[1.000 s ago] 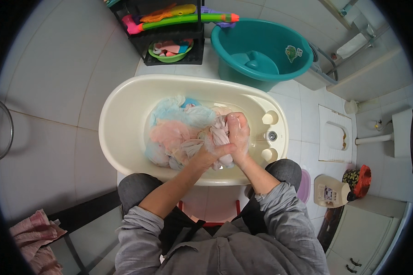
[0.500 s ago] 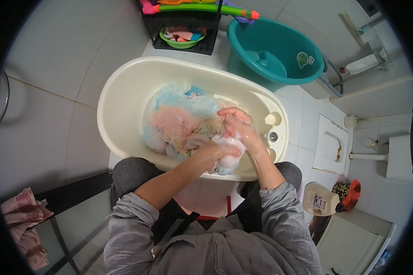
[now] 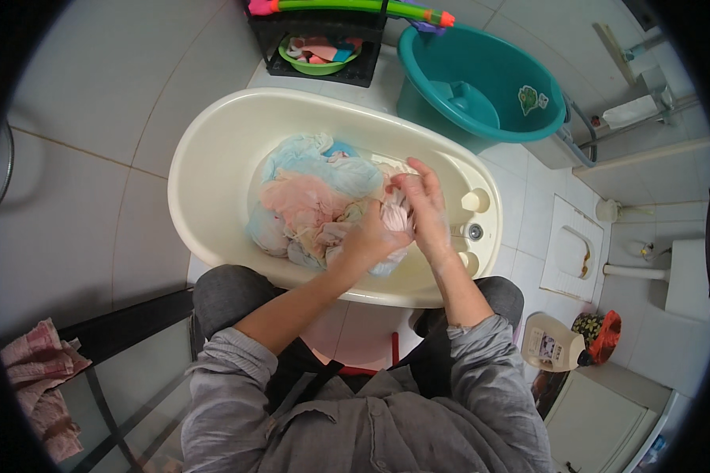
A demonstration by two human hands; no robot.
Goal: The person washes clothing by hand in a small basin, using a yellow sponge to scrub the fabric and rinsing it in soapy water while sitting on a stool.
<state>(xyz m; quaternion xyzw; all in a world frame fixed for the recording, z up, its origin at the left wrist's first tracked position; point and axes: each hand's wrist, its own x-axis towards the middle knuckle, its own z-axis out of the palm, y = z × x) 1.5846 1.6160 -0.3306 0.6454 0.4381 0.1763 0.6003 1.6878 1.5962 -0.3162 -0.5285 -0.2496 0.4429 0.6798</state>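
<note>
Cloth (image 3: 397, 211), pale pinkish-white, thin and rumpled, is bunched in the left hand (image 3: 372, 237), whose fingers grip it from the near side; the right hand (image 3: 426, 206) is loosely cupped beside it, fingers bent and apart, and whether its palm presses the fabric cannot be told. Both are over the right part of a cream-white oval plastic tub (image 3: 213, 165). The cloth looks wet, so it should be limp, heavier than when dry and probably slippery; a gathered fistful would hold better than one edge. Just left lies a tangled heap of pale blue, peach and cream fabric (image 3: 301, 197), which could drag along; where the two part is unclear. On the right, a round grey fitting (image 3: 475, 232) and moulded cup-shaped hollows (image 3: 475, 200) limit the room. Grey-trousered knees (image 3: 235, 298) crowd the near rim. Beyond the far rim stand a round teal plastic basin (image 3: 422, 83) and a black rack (image 3: 359, 76) holding a lime-green bowl (image 3: 314, 69) of coloured fabric pieces.
</note>
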